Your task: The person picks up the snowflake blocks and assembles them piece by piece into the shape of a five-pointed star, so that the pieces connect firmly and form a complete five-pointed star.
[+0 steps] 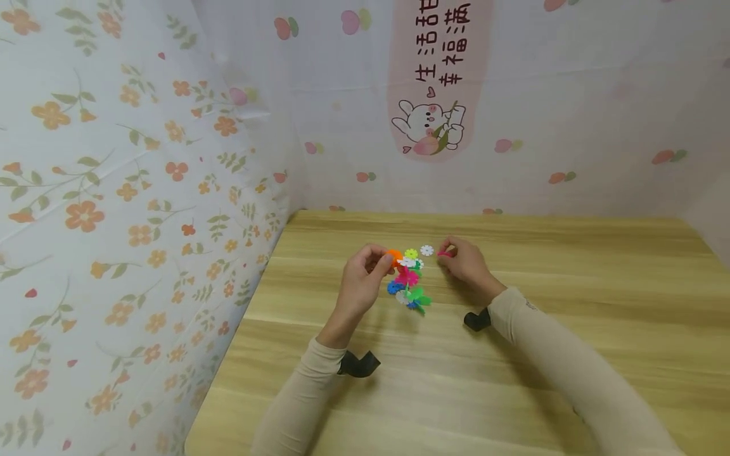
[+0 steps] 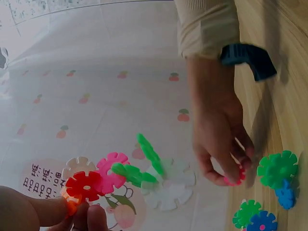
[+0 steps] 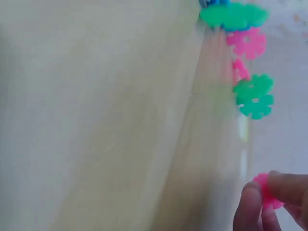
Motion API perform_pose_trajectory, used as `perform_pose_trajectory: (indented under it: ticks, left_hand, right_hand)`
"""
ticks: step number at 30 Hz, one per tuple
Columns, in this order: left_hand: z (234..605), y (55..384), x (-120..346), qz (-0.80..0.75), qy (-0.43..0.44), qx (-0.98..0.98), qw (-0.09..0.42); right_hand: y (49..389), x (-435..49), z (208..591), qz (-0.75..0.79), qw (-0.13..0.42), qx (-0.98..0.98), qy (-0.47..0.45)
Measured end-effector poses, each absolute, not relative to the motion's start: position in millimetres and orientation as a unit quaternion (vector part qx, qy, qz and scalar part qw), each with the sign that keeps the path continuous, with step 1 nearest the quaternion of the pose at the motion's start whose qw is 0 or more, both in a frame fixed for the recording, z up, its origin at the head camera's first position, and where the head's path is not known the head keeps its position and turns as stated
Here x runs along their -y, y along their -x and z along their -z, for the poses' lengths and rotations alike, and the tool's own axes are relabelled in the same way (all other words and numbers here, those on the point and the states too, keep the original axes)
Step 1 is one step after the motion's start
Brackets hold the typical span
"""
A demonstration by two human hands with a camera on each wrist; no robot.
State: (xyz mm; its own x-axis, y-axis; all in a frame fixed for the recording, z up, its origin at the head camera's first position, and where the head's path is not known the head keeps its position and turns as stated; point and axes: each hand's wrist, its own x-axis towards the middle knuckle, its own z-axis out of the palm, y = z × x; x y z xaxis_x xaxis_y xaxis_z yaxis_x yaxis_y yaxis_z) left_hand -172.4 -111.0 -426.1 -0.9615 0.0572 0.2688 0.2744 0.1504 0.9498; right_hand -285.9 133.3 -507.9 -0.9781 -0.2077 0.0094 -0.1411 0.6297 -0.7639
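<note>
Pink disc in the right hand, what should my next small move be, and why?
Probably ease the pink disc toward the linked discs: the right hand pinches it apart from them, while the left hand holds them by the orange disc.

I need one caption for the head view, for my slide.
Left hand holding a cluster of colourful flower-shaped pieces; right hand pinching a pink piece, above a wooden table.

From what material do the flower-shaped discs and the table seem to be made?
The flower-shaped discs: probably smooth moulded plastic; their colours are bright and even, their notches regular. The table: slightly glossy wood or wood-look laminate, I cannot tell which; streaked grain and pale reflections show.
</note>
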Motion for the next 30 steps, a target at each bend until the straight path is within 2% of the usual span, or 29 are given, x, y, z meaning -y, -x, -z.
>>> perform_pose_trajectory:
  ticks: [6,14,18,30]
  left_hand:
    - [425.8,171.9,107.8,0.625,0.116,0.766,0.095]
    - [420.0,172.0,97.6,0.631,0.139,0.756,0.107]
    - [415.6,168.9,94.1,0.627,0.149,0.757,0.106]
    - [412.8,166.0,91.0,0.618,0.148,0.765,0.108]
  right_hand:
    - [243.5,-147.7,469.0,0.584,0.067,-0.803,0.094]
    - [194.4,-146.3,418.4,0.635,0.015,-0.748,0.192]
    - [185.5,-141.1,407.5,0.626,0.002,-0.750,0.215]
    - [181.9,-137.5,404.9,0.634,-0.018,-0.747,0.201]
